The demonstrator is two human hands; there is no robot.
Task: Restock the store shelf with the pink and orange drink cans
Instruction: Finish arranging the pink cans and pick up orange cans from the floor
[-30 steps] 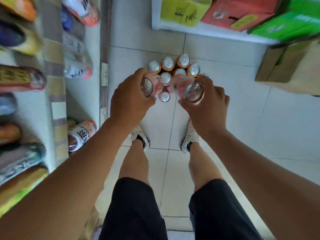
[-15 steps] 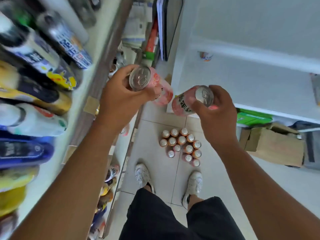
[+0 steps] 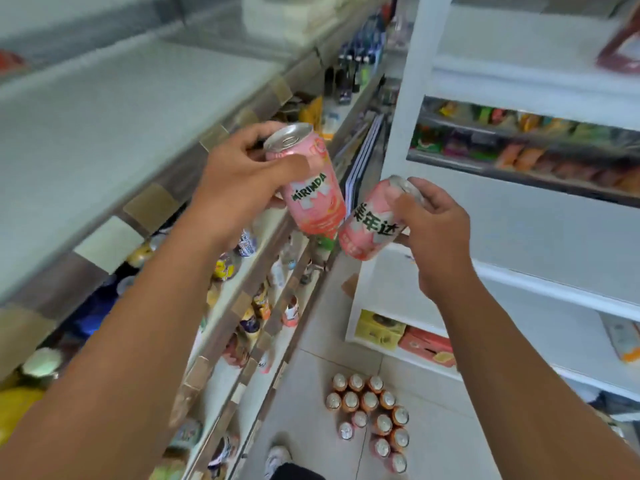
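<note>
Your left hand (image 3: 239, 181) is wrapped round a pink Mirinda can (image 3: 311, 188) just left of centre frame. The fingers curl round its upper part, and the can is tilted with the lid pointing up-left. Your right hand (image 3: 433, 230) grips a second can (image 3: 370, 226), also pink, right of centre. Its lid end is in your fingers and its base angles down-left. The two cans' lower ends sit just beside each other, maybe touching, can't really tell. Both are held up beside the grey top shelf (image 3: 138, 109) running across the upper left. The floor cans (image 3: 370, 414) stand clustered on the tiles at bottom centre, mostly orange with a few pink, near your shoe (image 3: 277, 459). A white rack (image 3: 519, 209) fills the right side.
</note>
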